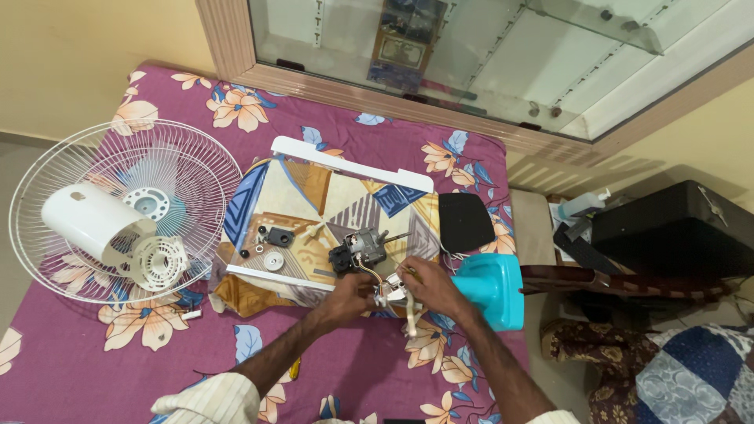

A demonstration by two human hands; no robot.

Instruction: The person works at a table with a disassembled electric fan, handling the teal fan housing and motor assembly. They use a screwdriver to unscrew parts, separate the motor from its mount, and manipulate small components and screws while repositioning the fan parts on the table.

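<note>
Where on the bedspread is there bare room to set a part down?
Bare bedspread lies below the fan grille, left of the left hand. It is crowded by the motor and small parts.

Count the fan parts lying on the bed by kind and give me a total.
Wire grille: 1
White housing shells: 2
Motor: 1
Turquoise base: 1
Small loose bits on the patterned mat: about 5
Piece held in both hands: 1
Total: about 11
</note>
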